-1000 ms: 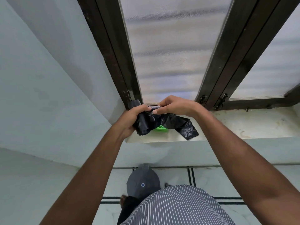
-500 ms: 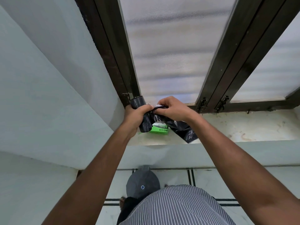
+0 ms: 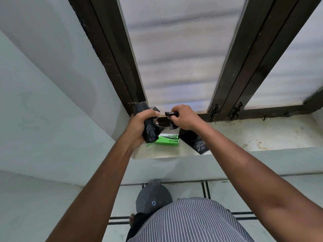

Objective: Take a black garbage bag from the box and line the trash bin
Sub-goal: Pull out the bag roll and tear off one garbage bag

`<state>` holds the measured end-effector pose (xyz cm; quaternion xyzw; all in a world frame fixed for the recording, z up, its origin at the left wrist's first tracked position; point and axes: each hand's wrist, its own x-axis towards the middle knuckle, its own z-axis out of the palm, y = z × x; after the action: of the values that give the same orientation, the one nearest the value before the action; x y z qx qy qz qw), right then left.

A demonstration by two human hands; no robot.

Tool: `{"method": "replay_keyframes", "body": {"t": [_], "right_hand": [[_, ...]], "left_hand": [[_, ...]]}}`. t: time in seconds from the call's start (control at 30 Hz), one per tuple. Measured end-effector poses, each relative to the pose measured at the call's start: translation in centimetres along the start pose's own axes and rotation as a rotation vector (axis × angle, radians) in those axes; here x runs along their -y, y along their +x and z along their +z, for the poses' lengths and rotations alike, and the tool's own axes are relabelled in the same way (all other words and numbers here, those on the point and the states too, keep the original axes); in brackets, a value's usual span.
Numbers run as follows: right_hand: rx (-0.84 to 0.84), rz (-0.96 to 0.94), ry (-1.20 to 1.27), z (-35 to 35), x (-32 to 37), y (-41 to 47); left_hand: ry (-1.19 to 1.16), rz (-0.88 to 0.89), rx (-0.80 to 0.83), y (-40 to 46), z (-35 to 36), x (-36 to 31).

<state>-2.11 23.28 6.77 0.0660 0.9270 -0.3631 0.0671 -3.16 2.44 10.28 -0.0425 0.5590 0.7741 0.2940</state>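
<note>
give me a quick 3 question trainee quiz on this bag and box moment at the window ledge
1. True or false: the green box lies on the window ledge.
2. What does the left hand grip? A) roll of black bags B) the box C) the window latch
3. Fill in: the right hand pinches a torn-off black ____.

Key: 1 true; 2 A; 3 bag.
</note>
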Motion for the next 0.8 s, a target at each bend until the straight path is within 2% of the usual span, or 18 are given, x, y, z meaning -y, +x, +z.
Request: {"method": "replay_keyframes", "body": {"t": [0.1,0.27,0.33,0.4,0.47,0.6,0.63,0.67,0.77,0.8], "right_hand": [[-0.054,-0.017,0.006,-0.6,-0.6,0.0],[-0.202,-0.043,-0.410,-0.8,-1.1,-0.6],[-0.283,-0.026,-0.496,-0.7,-1.3,-1.4],[-0.322,0.065,-0.416,-0.9,-1.7,-1.9],[-0.364,0.152,-0.191,-1.0,-1.7,-2.5],[-0.633,0.036,0.234,-0.1,0.1,-5.9],[-0.623,0.027,0.317,0.2,0.9,-6.8],[-0.517,0.052,0.412,0.6,1.8,-7.7],[0.057,0.222,0.766,2.2,3.3,-9.5],[0.171,0.234,0.882,2.6,3.5,-9.8]], "left_hand": [[0.037,0.040,-0.090,0.0,-0.2,-0.3],[-0.009,0.012,-0.132,0.3,-0.4,0.6],[-0.015,-0.010,-0.140,0.4,-0.5,0.9],[-0.022,-0.023,-0.146,0.5,-0.6,1.3],[-0.039,-0.027,-0.157,0.5,-0.5,1.5],[-0.150,-0.045,-0.156,0.4,0.2,1.7],[-0.214,-0.047,-0.159,0.3,0.4,1.8],[-0.304,-0.037,-0.163,0.1,0.6,1.8],[-0.505,0.022,-0.161,-0.5,1.5,1.8],[-0.501,0.027,-0.149,-0.6,1.7,2.0]]}}
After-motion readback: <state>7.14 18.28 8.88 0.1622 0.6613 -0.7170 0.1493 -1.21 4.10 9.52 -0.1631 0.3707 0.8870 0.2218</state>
